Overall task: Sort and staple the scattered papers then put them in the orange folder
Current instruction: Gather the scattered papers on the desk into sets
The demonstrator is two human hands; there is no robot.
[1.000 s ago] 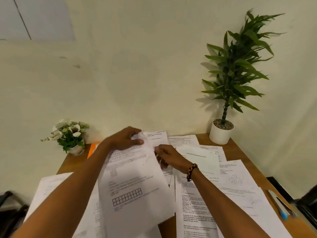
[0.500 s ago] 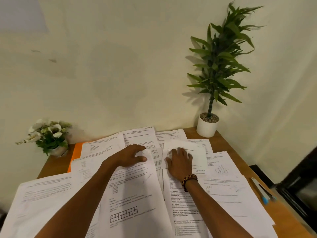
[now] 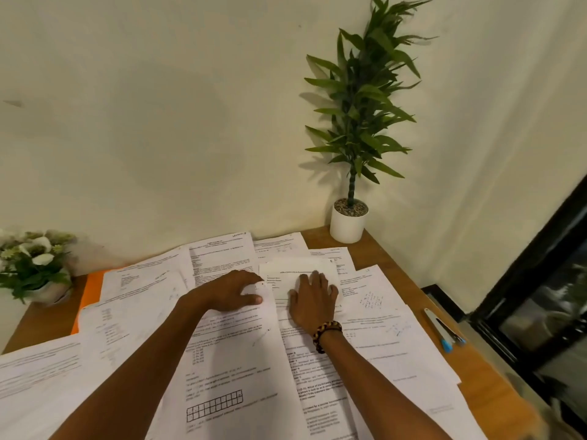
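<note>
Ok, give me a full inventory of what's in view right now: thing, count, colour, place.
papers: many overlapping sheets, exact count unclear, white with print, spread over most of the table
orange folder: one, orange, far left of the table, mostly under papers
table: one, brown wood, against the wall
tall plant: one, green in a white pot, far right corner of the table
flower pot: one, white flowers with green leaves, far left corner
pens: apparently two, one white with a blue tip, right edge of the table
bracelet: one, brown and yellow beads, right wrist
left hand: resting on the papers, fingers loosely bent
right hand: flat on the papers, fingers straight
</note>
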